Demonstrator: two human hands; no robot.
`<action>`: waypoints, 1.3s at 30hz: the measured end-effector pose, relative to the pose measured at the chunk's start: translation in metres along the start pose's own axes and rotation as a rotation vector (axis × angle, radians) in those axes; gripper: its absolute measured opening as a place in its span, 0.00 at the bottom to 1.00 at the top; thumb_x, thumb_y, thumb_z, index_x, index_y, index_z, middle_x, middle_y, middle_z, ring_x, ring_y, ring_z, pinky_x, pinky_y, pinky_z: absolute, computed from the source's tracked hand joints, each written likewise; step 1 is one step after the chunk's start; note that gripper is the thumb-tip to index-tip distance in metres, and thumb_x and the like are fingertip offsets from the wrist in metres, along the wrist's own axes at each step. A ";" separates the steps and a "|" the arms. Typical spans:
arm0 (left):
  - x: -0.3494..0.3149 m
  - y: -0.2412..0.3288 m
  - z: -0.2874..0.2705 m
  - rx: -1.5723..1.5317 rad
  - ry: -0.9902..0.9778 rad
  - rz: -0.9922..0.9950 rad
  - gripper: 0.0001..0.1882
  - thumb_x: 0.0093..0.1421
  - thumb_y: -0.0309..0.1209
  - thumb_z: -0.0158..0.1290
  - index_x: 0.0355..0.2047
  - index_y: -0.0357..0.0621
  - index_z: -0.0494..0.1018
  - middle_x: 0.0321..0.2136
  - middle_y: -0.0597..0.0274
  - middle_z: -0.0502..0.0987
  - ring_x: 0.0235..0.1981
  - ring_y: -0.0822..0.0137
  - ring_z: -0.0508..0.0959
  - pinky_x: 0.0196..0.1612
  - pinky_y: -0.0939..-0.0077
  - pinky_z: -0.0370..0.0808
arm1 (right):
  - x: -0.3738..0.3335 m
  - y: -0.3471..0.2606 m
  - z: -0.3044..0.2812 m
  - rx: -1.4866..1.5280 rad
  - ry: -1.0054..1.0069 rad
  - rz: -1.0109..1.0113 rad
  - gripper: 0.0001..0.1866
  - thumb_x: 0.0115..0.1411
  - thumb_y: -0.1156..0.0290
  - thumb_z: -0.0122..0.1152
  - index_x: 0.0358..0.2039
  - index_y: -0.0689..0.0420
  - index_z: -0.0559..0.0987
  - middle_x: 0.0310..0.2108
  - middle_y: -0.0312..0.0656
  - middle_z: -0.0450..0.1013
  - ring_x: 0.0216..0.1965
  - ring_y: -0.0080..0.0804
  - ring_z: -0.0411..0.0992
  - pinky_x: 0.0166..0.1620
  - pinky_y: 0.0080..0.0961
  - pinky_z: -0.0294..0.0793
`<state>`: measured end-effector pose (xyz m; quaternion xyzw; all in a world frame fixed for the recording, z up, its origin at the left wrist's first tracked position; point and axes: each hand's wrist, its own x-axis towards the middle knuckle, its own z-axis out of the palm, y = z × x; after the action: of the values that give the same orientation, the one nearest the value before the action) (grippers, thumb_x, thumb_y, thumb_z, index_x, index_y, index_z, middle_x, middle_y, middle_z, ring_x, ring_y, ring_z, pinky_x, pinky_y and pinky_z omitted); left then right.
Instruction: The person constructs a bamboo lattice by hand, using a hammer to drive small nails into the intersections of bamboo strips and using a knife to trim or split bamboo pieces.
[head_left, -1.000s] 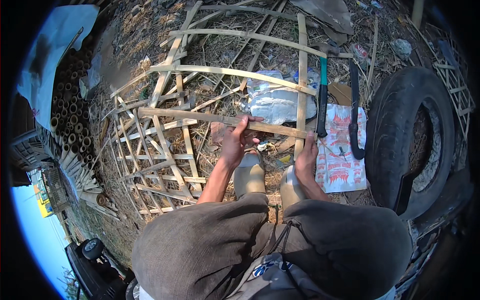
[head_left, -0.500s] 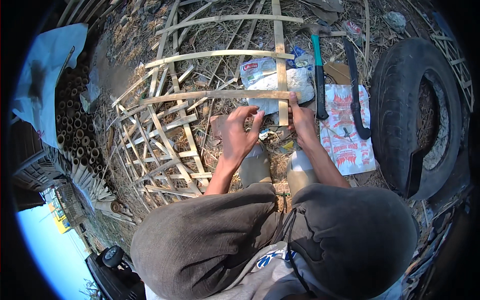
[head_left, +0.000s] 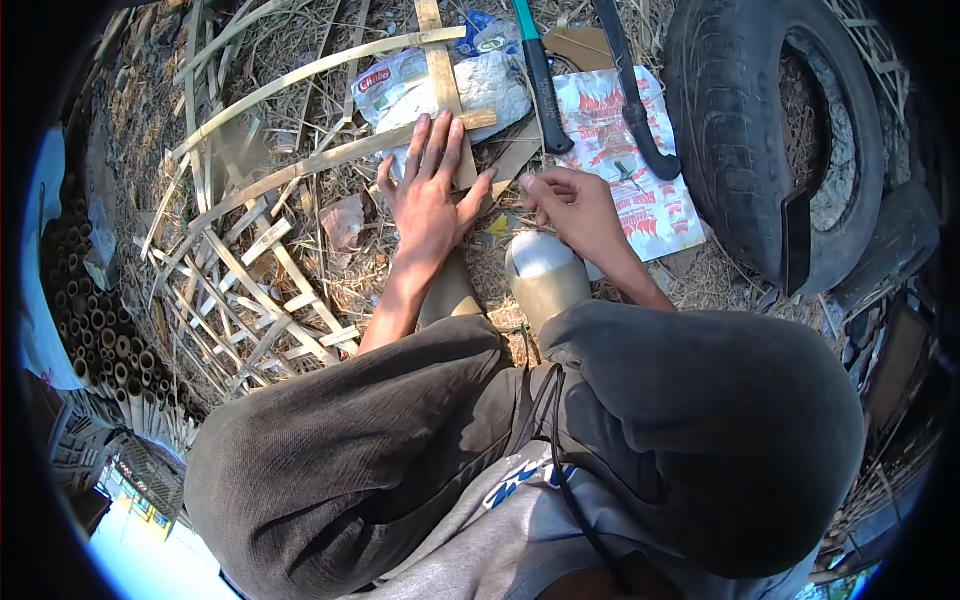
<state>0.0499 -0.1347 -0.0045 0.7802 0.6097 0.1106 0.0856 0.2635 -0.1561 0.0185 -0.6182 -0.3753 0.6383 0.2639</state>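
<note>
Touching a bamboo strip (head_left: pixel 335 156), left hand (head_left: pixel 428 205) splayed

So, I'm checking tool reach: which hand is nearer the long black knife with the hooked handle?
Right. The right hand, fingers curled, is left of the knife, slightly lower in view; the left hand is farther left, spread over a long, pale wooden strip.

A narrow gap is offered between the left hand (head_left: pixel 428 195) and the right hand (head_left: pixel 585 215). Ahead of the latter, passage is hemmed by a teal-and-black tool handle (head_left: pixel 546 100) and a machete (head_left: pixel 636 112); farther right it is barred by a tyre (head_left: pixel 715 130), leftward by bamboo slats (head_left: pixel 352 151).
</note>
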 end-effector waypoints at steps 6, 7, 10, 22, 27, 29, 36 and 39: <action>-0.010 -0.026 -0.010 -0.137 0.009 0.000 0.43 0.56 0.62 0.61 0.66 0.52 0.70 0.68 0.70 0.68 0.71 0.69 0.63 0.68 0.53 0.45 | -0.025 0.037 -0.020 0.008 0.196 0.102 0.14 0.65 0.63 0.69 0.40 0.64 0.84 0.25 0.36 0.79 0.19 0.13 0.69 0.17 0.17 0.65; -0.009 -0.028 -0.009 -0.181 0.013 0.006 0.44 0.55 0.63 0.61 0.66 0.52 0.70 0.68 0.69 0.68 0.71 0.69 0.63 0.68 0.52 0.46 | -0.025 0.038 -0.019 -0.014 0.198 0.105 0.13 0.65 0.65 0.69 0.39 0.64 0.83 0.25 0.36 0.79 0.19 0.13 0.70 0.16 0.17 0.64; 0.003 -0.009 0.004 -0.178 0.027 0.049 0.47 0.54 0.64 0.61 0.68 0.53 0.67 0.69 0.70 0.67 0.71 0.68 0.62 0.67 0.48 0.45 | -0.017 0.024 -0.016 0.017 0.125 0.147 0.14 0.68 0.63 0.65 0.39 0.63 0.84 0.27 0.36 0.79 0.21 0.14 0.70 0.23 0.12 0.64; 0.010 -0.018 -0.029 -0.262 -0.223 0.098 0.54 0.50 0.35 0.66 0.75 0.56 0.51 0.76 0.70 0.53 0.76 0.64 0.52 0.68 0.42 0.46 | 0.034 -0.002 0.047 0.087 -0.135 0.121 0.16 0.70 0.59 0.62 0.49 0.58 0.78 0.28 0.31 0.75 0.24 0.13 0.68 0.22 0.14 0.64; 0.002 -0.025 -0.047 -0.213 -0.359 0.041 0.56 0.48 0.32 0.67 0.76 0.56 0.50 0.76 0.72 0.51 0.76 0.67 0.52 0.69 0.43 0.44 | 0.037 0.019 0.072 0.262 -0.216 0.150 0.11 0.68 0.62 0.66 0.41 0.57 0.78 0.29 0.31 0.77 0.26 0.12 0.69 0.24 0.14 0.66; 0.001 -0.025 -0.046 -0.195 -0.292 0.057 0.57 0.47 0.32 0.67 0.76 0.55 0.51 0.76 0.72 0.52 0.76 0.69 0.53 0.68 0.43 0.46 | 0.034 0.015 0.073 0.279 -0.217 0.113 0.12 0.68 0.62 0.66 0.40 0.58 0.78 0.29 0.31 0.78 0.24 0.12 0.69 0.25 0.14 0.67; -0.003 -0.026 -0.032 -0.239 -0.134 0.045 0.52 0.53 0.40 0.66 0.75 0.50 0.53 0.75 0.67 0.56 0.75 0.68 0.56 0.70 0.48 0.38 | 0.039 0.013 0.063 0.313 -0.095 0.042 0.13 0.68 0.62 0.66 0.39 0.59 0.79 0.29 0.33 0.78 0.27 0.13 0.71 0.27 0.14 0.68; 0.004 -0.034 -0.042 -0.245 -0.086 0.024 0.51 0.55 0.48 0.66 0.74 0.46 0.55 0.73 0.62 0.60 0.72 0.65 0.60 0.69 0.47 0.38 | 0.043 0.019 0.054 0.315 -0.123 0.061 0.11 0.68 0.63 0.66 0.40 0.59 0.79 0.30 0.33 0.78 0.28 0.13 0.73 0.28 0.14 0.70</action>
<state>0.0072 -0.1229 0.0267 0.7751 0.5781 0.1517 0.2048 0.2085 -0.1406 -0.0247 -0.5400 -0.2672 0.7334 0.3148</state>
